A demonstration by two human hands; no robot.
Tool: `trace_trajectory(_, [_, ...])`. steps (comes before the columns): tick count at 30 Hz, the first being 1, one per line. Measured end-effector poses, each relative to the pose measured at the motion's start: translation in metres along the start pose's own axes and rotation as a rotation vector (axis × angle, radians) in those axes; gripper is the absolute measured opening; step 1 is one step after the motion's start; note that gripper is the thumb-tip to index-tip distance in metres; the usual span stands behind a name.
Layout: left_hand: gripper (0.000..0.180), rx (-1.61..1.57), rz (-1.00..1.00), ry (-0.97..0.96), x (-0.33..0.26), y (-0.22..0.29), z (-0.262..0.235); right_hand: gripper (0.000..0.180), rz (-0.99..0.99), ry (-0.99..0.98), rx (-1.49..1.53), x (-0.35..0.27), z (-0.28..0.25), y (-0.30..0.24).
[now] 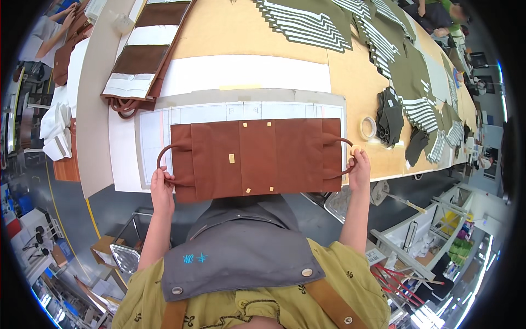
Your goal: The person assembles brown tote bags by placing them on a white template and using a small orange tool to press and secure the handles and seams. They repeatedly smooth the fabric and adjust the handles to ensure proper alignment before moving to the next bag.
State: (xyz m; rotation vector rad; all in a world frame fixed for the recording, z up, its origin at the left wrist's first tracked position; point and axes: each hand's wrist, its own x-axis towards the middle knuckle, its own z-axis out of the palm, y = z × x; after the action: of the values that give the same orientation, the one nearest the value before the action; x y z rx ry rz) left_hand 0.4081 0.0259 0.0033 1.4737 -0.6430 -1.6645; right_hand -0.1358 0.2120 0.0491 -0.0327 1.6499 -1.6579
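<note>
A reddish-brown bag body (298, 159) lies spread flat across the near table edge, a cord-like handle at each end. Small yellow pieces (232, 158) are stuck on its surface, near the seams. At the left end, my left hand (162, 189) is closed around the lower part of the left handle (160, 156). My right hand (359, 170) grips the right handle (347, 143); a small yellowish piece (356, 149) shows by its fingertips. Under the bag body is a white pattern sheet (208, 112) with drawn lines, on a grey board.
Brown bag pieces (143, 57) with handles are stacked at the far left. A tape roll (367, 128) and black straps (389, 116) lie on the right. Olive pieces with white stripes (307, 27) cover the far table. Another person (46, 38) works at the upper left.
</note>
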Motion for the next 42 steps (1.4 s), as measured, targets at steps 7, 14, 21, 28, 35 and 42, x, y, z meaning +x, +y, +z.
trace_trajectory(7, [0.028, -0.002, 0.081, 0.028, 0.025, 0.007, 0.002, 0.009, -0.001, -0.044, 0.022, 0.020, 0.007, 0.012])
trace_trajectory(14, [0.036, 0.069, 0.002, 0.117, 0.055, -0.007, -0.008, 0.009, 0.073, -0.030, -0.065, 0.055, 0.007, 0.045])
trace_trajectory(21, [0.038, 0.142, 0.035, 0.212, 0.069, -0.030, -0.021, 0.010, 0.128, -0.055, -0.060, 0.070, -0.008, 0.060])
trace_trajectory(28, [0.038, 0.153, 0.024, 0.293, 0.071, -0.031, -0.014, 0.011, 0.199, -0.072, -0.065, 0.076, -0.011, 0.051])
trace_trajectory(35, [0.039, 0.134, 0.064, 0.281, 0.080, -0.016, -0.023, 0.011, 0.260, -0.134, -0.047, 0.077, -0.012, 0.062])
trace_trajectory(42, [0.043, 0.228, 0.080, 0.321, 0.099, 0.002, -0.027, 0.012, 0.264, -0.183, -0.050, 0.075, 0.004, 0.063])
